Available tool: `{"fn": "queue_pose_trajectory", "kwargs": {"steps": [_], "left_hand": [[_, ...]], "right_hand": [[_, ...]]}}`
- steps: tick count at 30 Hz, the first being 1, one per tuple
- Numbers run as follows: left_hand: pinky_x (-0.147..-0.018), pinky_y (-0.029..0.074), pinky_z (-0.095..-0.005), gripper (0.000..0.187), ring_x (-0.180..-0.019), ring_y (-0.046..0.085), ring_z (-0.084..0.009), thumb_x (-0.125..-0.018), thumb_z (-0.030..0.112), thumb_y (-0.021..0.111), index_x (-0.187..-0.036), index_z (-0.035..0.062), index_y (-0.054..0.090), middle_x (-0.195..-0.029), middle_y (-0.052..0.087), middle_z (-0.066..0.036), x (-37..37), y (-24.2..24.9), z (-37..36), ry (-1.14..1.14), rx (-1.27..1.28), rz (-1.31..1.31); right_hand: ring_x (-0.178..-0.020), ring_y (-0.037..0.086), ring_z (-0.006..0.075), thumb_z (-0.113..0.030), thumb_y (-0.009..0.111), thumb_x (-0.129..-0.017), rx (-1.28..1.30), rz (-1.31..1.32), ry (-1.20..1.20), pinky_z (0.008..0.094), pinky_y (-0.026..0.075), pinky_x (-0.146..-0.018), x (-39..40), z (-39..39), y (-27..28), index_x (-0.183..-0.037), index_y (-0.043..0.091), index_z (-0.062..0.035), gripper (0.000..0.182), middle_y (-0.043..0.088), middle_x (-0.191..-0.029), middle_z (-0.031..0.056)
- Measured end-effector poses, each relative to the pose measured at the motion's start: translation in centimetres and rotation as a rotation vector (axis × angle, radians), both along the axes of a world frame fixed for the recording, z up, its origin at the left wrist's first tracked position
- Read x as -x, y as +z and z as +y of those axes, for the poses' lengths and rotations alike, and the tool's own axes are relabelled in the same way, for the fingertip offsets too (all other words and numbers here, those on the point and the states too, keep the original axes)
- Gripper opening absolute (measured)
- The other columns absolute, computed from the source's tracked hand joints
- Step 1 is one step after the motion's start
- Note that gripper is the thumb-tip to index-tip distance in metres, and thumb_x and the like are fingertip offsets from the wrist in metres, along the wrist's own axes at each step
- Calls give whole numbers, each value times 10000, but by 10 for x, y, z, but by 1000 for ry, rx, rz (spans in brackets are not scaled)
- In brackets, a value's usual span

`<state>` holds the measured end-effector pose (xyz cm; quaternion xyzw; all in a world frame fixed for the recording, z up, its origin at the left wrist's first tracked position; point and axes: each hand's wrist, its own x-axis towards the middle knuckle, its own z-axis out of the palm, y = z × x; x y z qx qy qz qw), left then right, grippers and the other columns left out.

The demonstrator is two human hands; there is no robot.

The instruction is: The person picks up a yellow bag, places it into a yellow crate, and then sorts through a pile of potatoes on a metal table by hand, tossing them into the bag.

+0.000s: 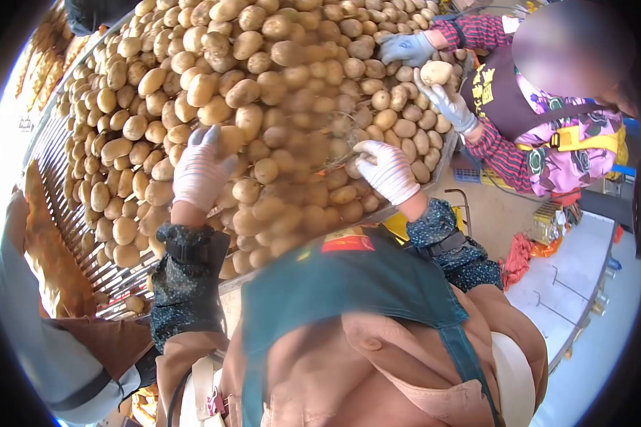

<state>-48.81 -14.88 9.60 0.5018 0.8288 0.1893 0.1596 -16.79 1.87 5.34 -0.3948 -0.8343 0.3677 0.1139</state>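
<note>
Potatoes point(200, 90) of many sizes are heaped over a slatted metal bed in front of me. My left hand point(196, 174), in a pale striped glove with grey fingertips, reaches over the heap. Its fingers are stretched out and the thumb stands apart, close to a potato point(230, 139). My right hand point(387, 171), gloved the same way, is at the near right of the pile with its fingers curled inward. Beside its fingertips lie a potato point(352, 169) and some dry stringy bits; what is inside the curl is hidden.
Across the right corner, a co-worker's gloved hands point(408, 49) work over the heap; one holds a large potato point(435, 72). Another person's sleeve point(18, 263) is at left, by an orange mesh sack point(53, 249). A white table point(548, 285) stands at right. The bed has bare slats point(46, 160).
</note>
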Motion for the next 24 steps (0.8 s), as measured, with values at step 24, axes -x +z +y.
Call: {"fn": "queue_pose_trajectory", "kwargs": {"steps": [24], "left_hand": [[-766,603,-402,563,-890,695,-297,-943,399,669,-1287,-32,554,-1094,679,-171,-26,-4,-63,544,-759,-1722]], "right_hand": [[-891,687,390,-293,620,-888,-403,-233,-37,478,541,-782,-38,117,-7,-858,731,-30,287,714,-892,203]]}}
